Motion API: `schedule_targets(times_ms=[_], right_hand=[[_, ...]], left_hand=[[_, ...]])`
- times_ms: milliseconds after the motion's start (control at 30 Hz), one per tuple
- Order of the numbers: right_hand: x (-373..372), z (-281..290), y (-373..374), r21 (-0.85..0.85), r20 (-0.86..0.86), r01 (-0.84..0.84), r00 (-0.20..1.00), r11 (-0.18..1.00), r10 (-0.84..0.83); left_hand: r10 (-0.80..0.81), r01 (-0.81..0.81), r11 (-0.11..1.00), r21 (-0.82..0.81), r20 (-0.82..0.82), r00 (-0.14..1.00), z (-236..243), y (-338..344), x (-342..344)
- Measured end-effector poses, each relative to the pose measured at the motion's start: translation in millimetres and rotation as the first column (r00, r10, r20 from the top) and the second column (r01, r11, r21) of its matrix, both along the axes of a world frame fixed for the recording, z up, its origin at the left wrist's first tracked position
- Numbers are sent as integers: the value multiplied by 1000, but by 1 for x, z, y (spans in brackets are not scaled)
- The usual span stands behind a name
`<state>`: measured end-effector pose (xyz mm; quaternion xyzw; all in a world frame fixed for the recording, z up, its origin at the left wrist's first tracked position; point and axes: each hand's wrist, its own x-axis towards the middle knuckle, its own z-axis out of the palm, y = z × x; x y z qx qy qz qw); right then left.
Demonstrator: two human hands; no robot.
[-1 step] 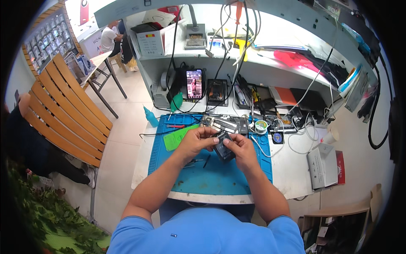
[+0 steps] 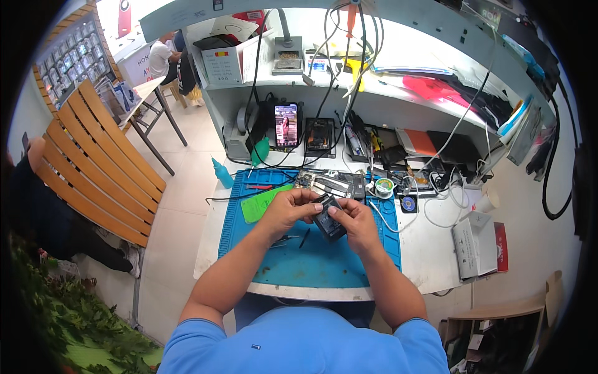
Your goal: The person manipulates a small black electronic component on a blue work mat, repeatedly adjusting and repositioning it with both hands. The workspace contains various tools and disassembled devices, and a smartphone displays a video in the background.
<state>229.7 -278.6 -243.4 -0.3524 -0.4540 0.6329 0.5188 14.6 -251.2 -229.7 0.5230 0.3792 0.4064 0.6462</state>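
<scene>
Over the blue work mat, both my hands hold a flat black phone battery, tilted toward me. My left hand pinches its upper left corner between thumb and fingers. My right hand grips the right side, thumb pressed on the face. Below the left hand lie tweezers, partly hidden by my arm, and a thin black stick. A bright green pad sits left of that hand. Just beyond my fingers are opened phone parts.
A teal squeeze bottle and a green air blower stand at the back left. A lit phone leans behind. Solder spool, loose white cables and an open white box lie right. Black cables hang in front of the shelf.
</scene>
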Motion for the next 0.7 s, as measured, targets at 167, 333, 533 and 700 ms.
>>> schedule_targets(times_ms=[167, 333, 533, 700], right_hand=[[-4, 2, -1, 45, 87, -49, 995, 998, 45], [-1, 2, -2, 12, 104, -82, 991, 997, 81], [1, -1, 0, 40, 181, -67, 982, 997, 58], [1, -1, 0, 38, 272, -36, 962, 999, 25]], left_hand=[[5, -1, 998, -56, 67, 998, -10, 5, -7], [-4, 12, 994, -108, 67, 998, -11, 6, -8], [30, -29, 1000, 9, -64, 997, -3, 4, -6], [44, -25, 991, 129, -145, 988, -8, 2, -5]])
